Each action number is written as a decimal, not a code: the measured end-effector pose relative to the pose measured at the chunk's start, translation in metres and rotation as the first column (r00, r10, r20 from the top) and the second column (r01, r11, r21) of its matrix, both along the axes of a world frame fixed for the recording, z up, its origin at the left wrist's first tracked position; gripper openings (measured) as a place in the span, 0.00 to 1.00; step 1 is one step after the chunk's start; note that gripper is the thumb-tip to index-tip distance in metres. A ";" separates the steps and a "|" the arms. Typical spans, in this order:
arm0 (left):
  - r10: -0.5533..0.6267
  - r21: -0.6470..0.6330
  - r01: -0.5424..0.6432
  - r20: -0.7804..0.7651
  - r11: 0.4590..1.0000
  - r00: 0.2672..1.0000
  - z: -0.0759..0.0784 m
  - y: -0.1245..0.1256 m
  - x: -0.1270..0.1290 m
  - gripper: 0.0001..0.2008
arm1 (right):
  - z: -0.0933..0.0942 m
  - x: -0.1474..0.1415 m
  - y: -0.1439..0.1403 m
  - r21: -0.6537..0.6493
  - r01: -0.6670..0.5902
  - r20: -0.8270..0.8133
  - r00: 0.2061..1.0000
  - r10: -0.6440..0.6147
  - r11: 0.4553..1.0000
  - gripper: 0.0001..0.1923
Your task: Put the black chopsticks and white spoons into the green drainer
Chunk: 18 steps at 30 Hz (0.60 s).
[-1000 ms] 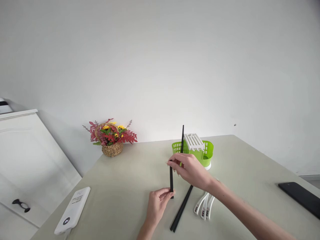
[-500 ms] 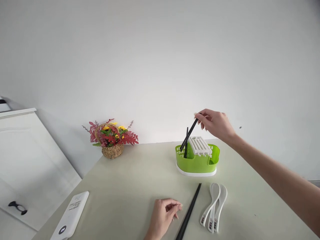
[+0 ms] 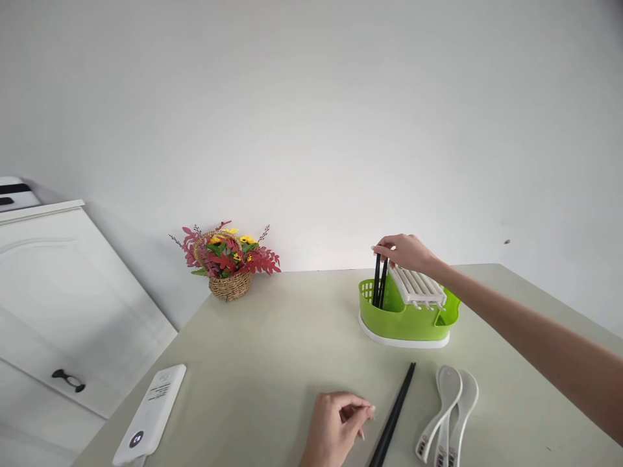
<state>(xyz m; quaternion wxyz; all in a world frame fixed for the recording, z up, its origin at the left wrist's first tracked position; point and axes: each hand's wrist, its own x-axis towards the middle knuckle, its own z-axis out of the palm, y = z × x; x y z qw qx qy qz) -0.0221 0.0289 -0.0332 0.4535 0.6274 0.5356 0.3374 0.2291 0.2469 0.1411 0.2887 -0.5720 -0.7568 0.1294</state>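
Note:
My right hand [image 3: 406, 251] pinches the tops of black chopsticks [image 3: 376, 279] that stand in the left compartment of a green cutlery caddy [image 3: 403, 326]. Beside the fingers, a white slatted rack [image 3: 417, 287] with small hooks sits across the caddy's middle. My left hand [image 3: 335, 425] rests low over the table, its fingers curled in and holding nothing. Just to its right, more black chopsticks [image 3: 393, 415] lie together in a bundle. Three white spoons [image 3: 460, 405] lie overlapped to the right of that bundle.
A wicker basket [image 3: 231, 286] of red and yellow flowers stands at the table's back left. On the left edge lies a white power bank [image 3: 152, 412]. A white cabinet [image 3: 73, 285] stands left of the table, and the wall is behind.
My right hand has lowered, bringing the tilted chopsticks upright into the caddy's left compartment. The left hand stays curled beside the bundle. The whole view has shifted, so things appear further right.

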 end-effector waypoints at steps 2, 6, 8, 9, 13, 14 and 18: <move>-0.002 -0.001 0.002 -0.009 1.000 1.000 0.000 0.001 0.000 0.14 | -0.004 0.000 0.003 0.020 0.043 0.030 0.999 -0.044 0.999 0.17; -0.011 0.014 0.011 -0.030 1.000 1.000 0.002 0.000 0.001 0.14 | -0.003 -0.001 -0.005 0.121 0.148 0.042 0.987 -0.154 0.982 0.17; -0.010 0.024 0.011 -0.037 1.000 0.999 0.003 0.000 0.000 0.14 | 0.003 -0.002 -0.015 0.171 0.165 0.029 0.985 -0.173 0.971 0.19; -0.010 0.032 0.011 -0.041 0.999 0.999 0.003 -0.001 0.000 0.14 | 0.005 -0.003 -0.022 0.190 0.160 0.021 0.986 -0.167 0.969 0.19; -0.022 0.074 0.027 -0.067 0.997 0.997 0.005 -0.002 0.000 0.14 | 0.014 -0.006 -0.058 0.222 0.064 -0.003 0.998 -0.065 0.973 0.16; -0.028 0.087 0.035 -0.081 0.996 0.996 0.006 -0.003 0.001 0.15 | 0.014 -0.006 -0.069 0.220 0.026 -0.004 1.000 -0.026 0.975 0.15; 0.000 0.177 0.033 -0.181 0.984 0.983 0.010 -0.009 0.004 0.15 | 0.005 -0.006 -0.110 0.189 -0.146 -0.015 0.988 0.152 0.971 0.14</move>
